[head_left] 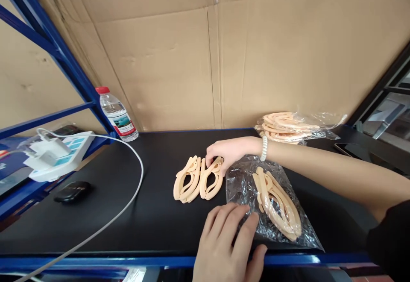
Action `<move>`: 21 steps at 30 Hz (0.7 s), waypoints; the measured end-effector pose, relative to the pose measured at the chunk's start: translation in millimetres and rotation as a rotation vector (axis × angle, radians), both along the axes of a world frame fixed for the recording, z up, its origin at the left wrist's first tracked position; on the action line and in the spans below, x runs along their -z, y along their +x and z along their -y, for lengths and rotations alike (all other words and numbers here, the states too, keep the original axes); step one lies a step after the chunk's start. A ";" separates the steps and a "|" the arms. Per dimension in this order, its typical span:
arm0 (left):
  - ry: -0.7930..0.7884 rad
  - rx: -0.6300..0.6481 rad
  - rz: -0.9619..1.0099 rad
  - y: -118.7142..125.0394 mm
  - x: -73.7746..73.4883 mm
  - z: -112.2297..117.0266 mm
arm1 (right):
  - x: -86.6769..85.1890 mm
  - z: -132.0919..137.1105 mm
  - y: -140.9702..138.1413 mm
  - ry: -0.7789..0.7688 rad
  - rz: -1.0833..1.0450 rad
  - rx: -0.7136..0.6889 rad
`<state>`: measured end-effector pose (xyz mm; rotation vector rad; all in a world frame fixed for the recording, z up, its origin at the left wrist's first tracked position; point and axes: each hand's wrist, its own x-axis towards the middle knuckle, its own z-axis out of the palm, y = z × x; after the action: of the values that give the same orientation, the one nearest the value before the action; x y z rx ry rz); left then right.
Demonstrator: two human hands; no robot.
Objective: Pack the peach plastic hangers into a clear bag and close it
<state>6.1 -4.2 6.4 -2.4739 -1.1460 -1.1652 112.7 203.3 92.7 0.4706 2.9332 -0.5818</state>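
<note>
Two beige folding hangers, the left hanger [194, 183] and the right hanger [218, 186], lie loose and side by side on the black tabletop [153, 222]. The right hand [231, 150] is partly closed, apparently gripping the upper end of the right hanger. Just beside it, a clear bag [238, 183] lies flat with at least one bagged hanger [288, 207] inside. The left hand [222, 248] is open, fingers spread at the bag's near-left side, and grips nothing; contact with the film cannot be confirmed. Status, as judged: the bag is partly filled; two hangers are outside it. A film-wrapped rear bundle [285, 126] lies near the cardboard wall [272, 51]. Not discernible: the hanger count in that bundle, the bag's mouth, some right-hand fingertips. The left wrist is cut off by the lower edge
</note>
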 end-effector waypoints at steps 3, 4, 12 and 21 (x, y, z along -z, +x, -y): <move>0.037 -0.028 0.005 5.6 6.7 -2.6 | 9.7 -4.4 1.2 -0.011 0.031 0.013; 0.049 -0.037 0.009 7.2 8.0 -3.6 | 10.9 -5.5 2.5 -0.013 0.039 0.020; 0.136 -0.055 0.000 4.6 17.1 -8.6 | -19.0 -7.5 14.4 -0.113 -0.067 0.038; 0.101 -0.084 0.080 6.0 23.8 -6.9 | -60.5 -3.1 75.2 -0.280 -0.227 0.265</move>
<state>12.2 2.7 -17.4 -2.3006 -1.1694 -1.2759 187.9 206.4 153.2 0.8114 2.9434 -1.1296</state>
